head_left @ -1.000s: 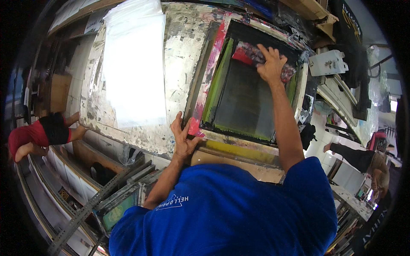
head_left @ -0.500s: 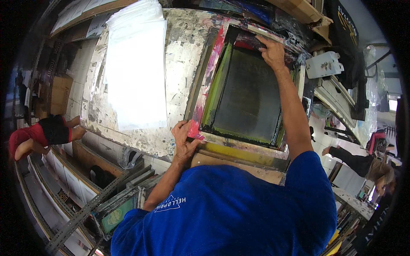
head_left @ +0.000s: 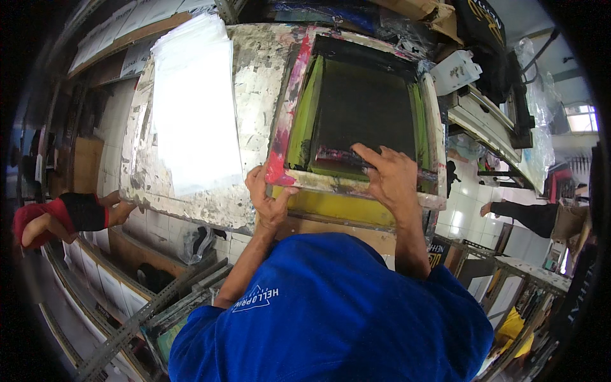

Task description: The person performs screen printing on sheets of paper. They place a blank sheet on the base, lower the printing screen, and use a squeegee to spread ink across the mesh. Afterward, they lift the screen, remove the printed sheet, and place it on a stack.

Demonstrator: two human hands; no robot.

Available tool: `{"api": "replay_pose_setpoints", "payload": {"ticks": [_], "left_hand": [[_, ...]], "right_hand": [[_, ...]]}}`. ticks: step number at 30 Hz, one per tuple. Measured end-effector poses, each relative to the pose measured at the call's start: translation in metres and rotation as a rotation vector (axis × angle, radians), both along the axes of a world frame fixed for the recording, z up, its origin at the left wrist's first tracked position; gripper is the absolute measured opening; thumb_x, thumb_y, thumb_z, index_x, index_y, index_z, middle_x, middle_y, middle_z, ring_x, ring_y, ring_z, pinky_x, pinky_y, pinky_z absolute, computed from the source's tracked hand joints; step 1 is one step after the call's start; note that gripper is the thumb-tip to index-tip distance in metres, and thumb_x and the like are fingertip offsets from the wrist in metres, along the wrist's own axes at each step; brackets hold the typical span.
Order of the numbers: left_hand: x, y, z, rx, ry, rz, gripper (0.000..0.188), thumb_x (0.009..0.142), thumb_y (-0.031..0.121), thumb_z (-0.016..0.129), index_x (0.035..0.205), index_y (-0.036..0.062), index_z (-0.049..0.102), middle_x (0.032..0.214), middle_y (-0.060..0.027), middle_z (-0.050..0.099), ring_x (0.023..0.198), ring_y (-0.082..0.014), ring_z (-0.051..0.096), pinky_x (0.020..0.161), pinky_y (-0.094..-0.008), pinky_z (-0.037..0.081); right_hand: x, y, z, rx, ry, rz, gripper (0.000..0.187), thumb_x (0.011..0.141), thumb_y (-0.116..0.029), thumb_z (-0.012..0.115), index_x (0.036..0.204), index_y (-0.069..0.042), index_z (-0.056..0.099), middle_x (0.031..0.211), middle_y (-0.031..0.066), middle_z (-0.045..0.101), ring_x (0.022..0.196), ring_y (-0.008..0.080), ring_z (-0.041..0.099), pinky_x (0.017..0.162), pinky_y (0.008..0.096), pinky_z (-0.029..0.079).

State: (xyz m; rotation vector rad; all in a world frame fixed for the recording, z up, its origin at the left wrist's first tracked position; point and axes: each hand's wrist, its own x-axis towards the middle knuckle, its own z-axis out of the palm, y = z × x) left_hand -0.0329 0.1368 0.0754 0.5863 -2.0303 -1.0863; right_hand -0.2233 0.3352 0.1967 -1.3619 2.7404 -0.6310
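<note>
A screen printing frame [head_left: 278, 160] with pink-stained edges lies on a paint-spattered table [head_left: 259, 70]. Its mesh [head_left: 366, 102] is dark with ink, bordered by yellow-green strips. My left hand [head_left: 270, 198] is closed on the frame's near left corner. Near the frame's close edge, my right hand [head_left: 396, 179] grips a squeegee [head_left: 337, 155], dark and red-stained, which rests across the mesh. Part of the squeegee is hidden under my fingers. To the left of the frame lies a tall stack of white sheets [head_left: 196, 114].
A whitish plastic container [head_left: 456, 72] stands beyond the frame's far right corner. Below the frame, a yellow panel [head_left: 331, 207] shows near my body. Metal racks [head_left: 121, 331] stand at lower left. One person in red [head_left: 44, 216] is at far left, another [head_left: 534, 216] at right.
My right hand has drawn the squeegee from the far end of the frame to the near end. The mesh looks darker. My left hand keeps its hold on the corner.
</note>
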Motion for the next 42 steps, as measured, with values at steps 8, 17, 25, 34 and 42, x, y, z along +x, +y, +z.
{"api": "replay_pose_setpoints", "payload": {"ticks": [8, 17, 25, 34, 42], "left_hand": [[-0.095, -0.008, 0.106, 0.243, 0.473, 0.123, 0.07, 0.082, 0.014, 0.083, 0.14, -0.0088, 0.05, 0.134, -0.0175, 0.055, 0.125, -0.028, 0.052, 0.107, -0.0371, 0.041], [-0.262, -0.099, -0.002, 0.188, -0.009, -0.121, 0.04, 0.095, 0.024, 0.069, 0.13, 0.0049, 0.064, 0.118, -0.0116, 0.069, 0.117, -0.026, 0.06, 0.095, -0.0411, 0.049], [-0.339, -0.095, -0.08, -0.369, -0.598, -0.107, 0.039, 0.087, 0.037, 0.076, 0.122, 0.0224, 0.073, 0.131, -0.0118, 0.064, 0.12, -0.0341, 0.058, 0.099, -0.0442, 0.048], [-0.328, -0.097, -0.061, 0.142, -0.261, -0.12, 0.022, 0.082, 0.026, 0.081, 0.098, 0.0114, 0.079, 0.084, -0.011, 0.075, 0.074, -0.0276, 0.071, 0.074, -0.0365, 0.054], [-0.225, -0.144, -0.02, 0.234, 0.099, 0.104, 0.017, 0.087, 0.009, 0.075, 0.095, -0.0069, 0.073, 0.08, -0.0117, 0.072, 0.072, -0.0142, 0.063, 0.067, -0.03, 0.05]], "right_hand": [[-0.036, -0.011, 0.103, -0.19, 0.435, 0.03, 0.074, 0.056, -0.036, 0.086, 0.128, -0.027, 0.071, 0.088, 0.0128, 0.065, 0.077, 0.0315, 0.065, 0.069, 0.0415, 0.052], [-0.109, -0.066, 0.21, -0.262, 0.252, 0.057, 0.05, 0.077, -0.04, 0.08, 0.108, -0.001, 0.077, 0.082, 0.0113, 0.076, 0.063, 0.0139, 0.067, 0.061, 0.0279, 0.054], [-0.127, -0.078, 0.214, -0.432, 0.162, -0.059, 0.043, 0.078, -0.026, 0.084, 0.106, 0.006, 0.075, 0.09, 0.0199, 0.076, 0.076, 0.0245, 0.073, 0.074, 0.0336, 0.057], [-0.128, -0.071, 0.225, -0.32, 0.14, 0.089, 0.039, 0.078, -0.027, 0.084, 0.1, 0.004, 0.076, 0.083, 0.0175, 0.075, 0.068, 0.0226, 0.069, 0.071, 0.0328, 0.055], [-0.125, -0.084, 0.223, -0.443, 0.253, -0.104, 0.04, 0.077, -0.027, 0.083, 0.105, 0.0, 0.076, 0.084, 0.0133, 0.075, 0.071, 0.0202, 0.067, 0.073, 0.0316, 0.053]]}}
